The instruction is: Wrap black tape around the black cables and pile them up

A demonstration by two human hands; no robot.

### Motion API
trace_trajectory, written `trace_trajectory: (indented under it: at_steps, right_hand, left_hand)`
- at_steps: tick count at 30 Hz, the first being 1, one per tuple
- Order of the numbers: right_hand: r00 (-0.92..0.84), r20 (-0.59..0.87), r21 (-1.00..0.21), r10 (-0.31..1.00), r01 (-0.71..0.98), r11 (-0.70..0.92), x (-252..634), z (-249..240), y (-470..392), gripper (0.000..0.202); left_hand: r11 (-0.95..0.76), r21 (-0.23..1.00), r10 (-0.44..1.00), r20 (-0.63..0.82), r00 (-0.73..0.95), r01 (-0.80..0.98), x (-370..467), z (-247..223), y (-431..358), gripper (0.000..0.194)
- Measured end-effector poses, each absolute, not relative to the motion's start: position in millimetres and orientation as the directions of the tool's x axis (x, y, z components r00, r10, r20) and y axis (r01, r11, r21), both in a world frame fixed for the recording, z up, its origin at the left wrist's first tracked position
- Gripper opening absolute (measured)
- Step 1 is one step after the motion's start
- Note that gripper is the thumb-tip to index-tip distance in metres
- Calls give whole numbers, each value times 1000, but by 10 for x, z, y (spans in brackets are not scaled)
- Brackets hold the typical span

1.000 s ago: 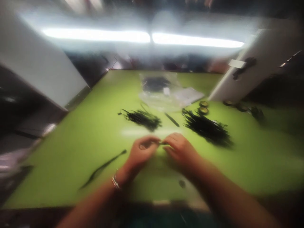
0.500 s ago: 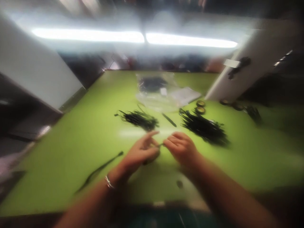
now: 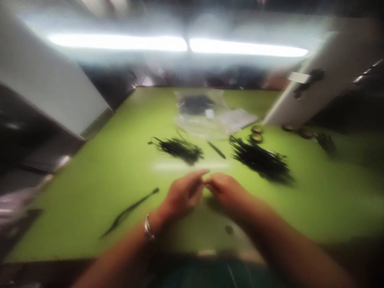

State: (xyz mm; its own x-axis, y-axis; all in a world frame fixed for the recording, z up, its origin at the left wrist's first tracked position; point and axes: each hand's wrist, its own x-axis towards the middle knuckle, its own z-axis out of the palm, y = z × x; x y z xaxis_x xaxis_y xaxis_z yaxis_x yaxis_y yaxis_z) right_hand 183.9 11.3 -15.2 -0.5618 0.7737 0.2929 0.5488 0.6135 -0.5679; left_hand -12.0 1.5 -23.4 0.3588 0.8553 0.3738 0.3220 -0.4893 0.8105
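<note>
My left hand [image 3: 183,191], with a silver bracelet on its wrist, is closed, index finger stretched toward the other hand. My right hand [image 3: 225,187] is also closed, its fingertips pinched close to the left ones. A thin dark cable [image 3: 206,183] runs between the fingertips; the hands hide most of it and blur softens its shape. Beyond the left hand lies a bundle of black cables [image 3: 178,149]. A larger black bundle [image 3: 260,159] lies past the right hand. One single black cable [image 3: 132,209] rests left of my left forearm.
The green tabletop [image 3: 90,192] carries a dark pen-like tool [image 3: 216,150] between the bundles. Farther back are a clear plastic bag [image 3: 196,105] with dark contents, white paper [image 3: 240,118] and rolls of tape [image 3: 256,138]. White panels [image 3: 292,106] stand at both sides.
My hands have drawn closer together, and the left fingers have folded inward beside the right fingertips. The whole view has shifted slightly; the bundles lie as before.
</note>
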Motion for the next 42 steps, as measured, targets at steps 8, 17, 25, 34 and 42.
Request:
trace_trajectory:
  at_steps: [8, 17, 25, 34, 42]
  right_hand:
    - [-581, 554, -83, 597, 675, 733, 1906, -77, 129, 20]
    - [-586, 678, 137, 444, 694, 706, 1964, -180, 154, 15]
    - [-520, 608, -112, 600, 692, 713, 1798, -172, 78, 12]
    - [-497, 118, -699, 860, 573, 427, 1791, -98, 59, 23]
    - [-514, 503, -366, 695, 601, 710, 1875, -69, 105, 14]
  left_hand:
    - [-202, 946, 923, 97, 371, 254, -97, -118, 51, 55]
    - [228, 968, 908, -172, 382, -105, -98, 53, 33, 51]
    - [-56, 994, 985, 39, 170, 93, -64, -111, 45, 32]
    - [-489, 801, 864, 390, 320, 345, -76, -245, 2, 36]
    - [-1, 990, 913, -58, 403, 144, -104, -68, 64, 71]
